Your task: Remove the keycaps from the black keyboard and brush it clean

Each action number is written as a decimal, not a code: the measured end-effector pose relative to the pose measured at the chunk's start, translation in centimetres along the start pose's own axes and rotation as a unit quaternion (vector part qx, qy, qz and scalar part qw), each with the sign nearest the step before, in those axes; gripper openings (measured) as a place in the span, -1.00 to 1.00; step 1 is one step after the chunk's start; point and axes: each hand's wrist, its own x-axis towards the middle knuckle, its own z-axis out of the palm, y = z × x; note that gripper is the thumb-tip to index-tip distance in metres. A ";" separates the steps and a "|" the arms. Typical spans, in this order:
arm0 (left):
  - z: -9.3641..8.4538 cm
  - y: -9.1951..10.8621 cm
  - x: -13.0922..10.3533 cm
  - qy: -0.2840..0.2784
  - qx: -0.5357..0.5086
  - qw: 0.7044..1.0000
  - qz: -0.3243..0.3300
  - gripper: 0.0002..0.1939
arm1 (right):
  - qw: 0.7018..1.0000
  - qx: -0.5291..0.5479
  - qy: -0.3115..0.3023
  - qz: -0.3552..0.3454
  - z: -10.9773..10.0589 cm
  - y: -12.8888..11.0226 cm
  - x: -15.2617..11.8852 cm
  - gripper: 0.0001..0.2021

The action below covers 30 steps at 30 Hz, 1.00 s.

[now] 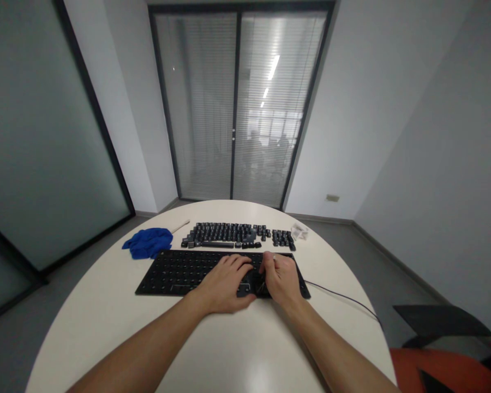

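Head: left hand (pixel 226 284) on flat, rectangular keyboard (pixel 172 270).

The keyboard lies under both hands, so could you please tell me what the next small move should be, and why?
I would probably lift the right hand slightly: it is curled over the right part of the keyboard, hiding some of it, and the dark shape beside it is too unclear to name. The left hand lies on the keyboard and could steady it.
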 end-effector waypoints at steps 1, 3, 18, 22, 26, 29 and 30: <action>0.0 0.0 0.0 -0.001 -0.001 1.000 0.000 -0.42 | 1.000 -0.001 -0.004 -0.003 0.1 0.0 0.0 -0.36; 0.0 0.1 0.1 -0.003 -0.004 1.000 0.000 -0.41 | 1.000 -0.003 -0.014 -0.004 0.2 -0.1 -0.1 -0.37; -0.1 -0.1 -0.2 -0.003 -0.003 1.000 0.001 -0.41 | 0.969 0.090 -0.224 -0.044 -2.2 1.1 1.0 -0.59; -0.1 -0.2 -0.1 -0.004 -0.002 1.000 0.004 -0.39 | 0.969 0.136 -0.206 0.016 -2.5 2.3 1.2 -0.59; 0.0 0.0 0.1 -0.001 0.002 1.000 -0.005 -0.44 | 0.963 0.163 -0.203 0.063 -2.6 3.0 1.4 -0.60; 0.2 0.3 0.2 0.011 0.010 1.000 -0.008 -0.46 | 0.961 0.169 -0.206 0.069 -2.8 3.1 1.5 -0.61; 0.2 0.4 0.2 0.015 0.012 1.000 -0.007 -0.47 | 0.962 0.167 -0.207 0.067 -2.8 3.1 1.5 -0.61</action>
